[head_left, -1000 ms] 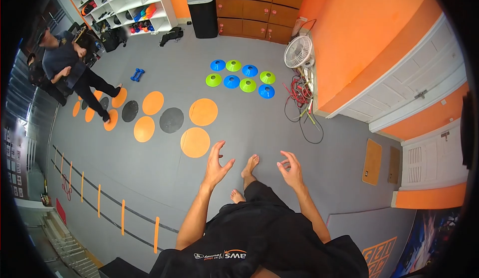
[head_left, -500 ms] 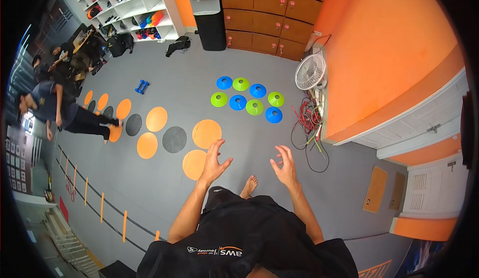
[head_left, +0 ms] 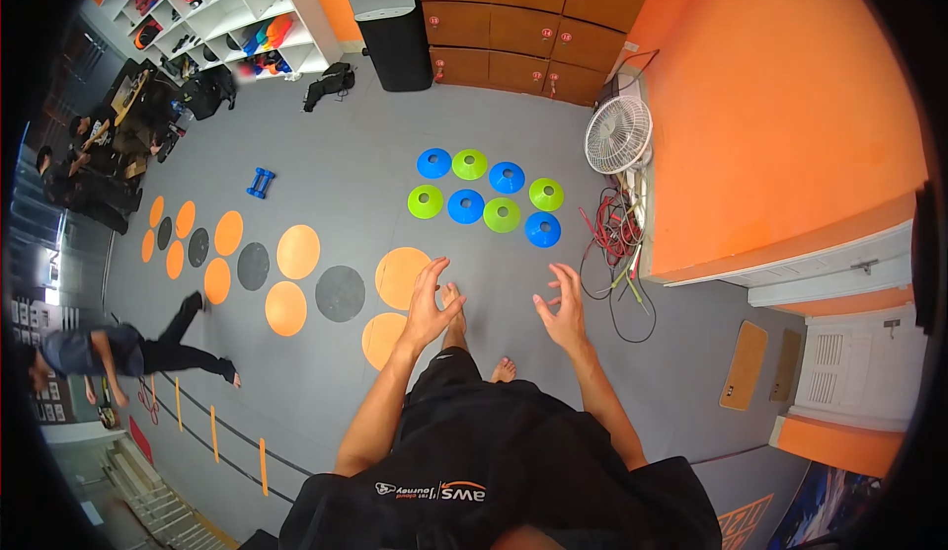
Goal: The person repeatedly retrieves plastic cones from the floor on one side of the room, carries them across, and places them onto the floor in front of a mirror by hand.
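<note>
In the head view, my left hand [head_left: 431,308] is raised over the floor with its fingers apart and nothing in it. It is nearest to a large orange floor disc [head_left: 400,272]. My right hand [head_left: 563,313] is raised opposite it, also open and empty, with the palms roughly facing. Beyond my right hand lies a blue disc cone [head_left: 534,235], beside a lime green disc cone [head_left: 502,226]. Several such cones, blue and green alternating, sit in two short rows. A dark grey floor disc [head_left: 340,294] lies left of my left hand.
More orange and grey discs run off to the left, near blue dumbbells [head_left: 261,183]. A fan [head_left: 618,135] and tangled cables [head_left: 617,229] line the right wall. One person [head_left: 118,350] is near a floor ladder [head_left: 213,433]. Lockers [head_left: 464,27] stand behind.
My leg has come forward, with a foot now showing beyond my left wrist. The person at left has moved from the discs toward the floor ladder. Both my hands stay raised and open.
</note>
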Demonstrator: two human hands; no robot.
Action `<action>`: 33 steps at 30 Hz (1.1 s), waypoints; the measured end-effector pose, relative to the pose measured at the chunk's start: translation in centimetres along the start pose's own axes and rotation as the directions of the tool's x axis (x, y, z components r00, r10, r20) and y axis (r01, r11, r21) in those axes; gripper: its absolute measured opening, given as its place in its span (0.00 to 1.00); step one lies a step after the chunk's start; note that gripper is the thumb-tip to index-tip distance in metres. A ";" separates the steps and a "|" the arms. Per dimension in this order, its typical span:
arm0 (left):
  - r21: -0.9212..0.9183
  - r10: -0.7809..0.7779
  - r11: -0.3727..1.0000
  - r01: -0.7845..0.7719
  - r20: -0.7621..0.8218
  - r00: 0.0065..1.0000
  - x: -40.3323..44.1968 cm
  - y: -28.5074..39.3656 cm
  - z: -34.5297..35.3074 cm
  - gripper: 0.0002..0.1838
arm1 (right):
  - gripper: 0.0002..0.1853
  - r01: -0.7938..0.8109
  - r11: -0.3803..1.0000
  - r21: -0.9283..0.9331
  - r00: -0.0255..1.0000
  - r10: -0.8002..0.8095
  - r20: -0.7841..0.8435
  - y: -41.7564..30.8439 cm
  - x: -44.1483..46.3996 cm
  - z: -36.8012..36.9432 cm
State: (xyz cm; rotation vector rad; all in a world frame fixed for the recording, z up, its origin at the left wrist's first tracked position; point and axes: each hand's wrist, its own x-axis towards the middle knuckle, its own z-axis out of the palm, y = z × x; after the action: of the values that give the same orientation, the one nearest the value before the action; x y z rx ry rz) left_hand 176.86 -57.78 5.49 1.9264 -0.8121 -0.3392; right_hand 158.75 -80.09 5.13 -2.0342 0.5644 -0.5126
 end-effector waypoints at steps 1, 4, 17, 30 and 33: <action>-0.013 -0.012 1.000 0.013 0.011 1.000 1.4 -0.8 -0.2 0.39 | 0.37 0.007 1.000 0.001 1.000 -0.007 -0.003 0.1 1.6 0.9; -0.042 -0.006 0.999 0.007 0.042 0.999 7.0 -2.2 -1.4 0.39 | 0.39 -0.012 1.000 -0.028 1.000 0.012 -0.006 -0.6 6.3 3.0; -0.036 -0.021 0.999 0.030 0.226 0.974 21.9 -9.1 -3.6 0.39 | 0.42 -0.075 0.992 0.100 0.996 0.078 -0.033 -0.7 20.2 10.7; 0.206 -0.025 0.977 -0.048 0.338 0.941 28.3 -37.4 13.1 0.48 | 0.49 -0.192 0.980 -0.056 0.975 0.197 0.105 28.2 24.8 25.1; 0.245 -0.043 0.969 -0.037 0.314 0.948 30.0 -46.2 17.5 0.50 | 0.50 -0.175 0.970 -0.167 0.954 0.209 0.214 36.6 26.2 28.5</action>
State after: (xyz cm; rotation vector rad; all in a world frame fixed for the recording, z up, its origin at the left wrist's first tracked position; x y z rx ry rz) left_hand 207.56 -76.01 -39.91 2.1371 -1.1061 -0.5848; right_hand 189.01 -92.72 -36.89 -2.1129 0.6665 -0.1181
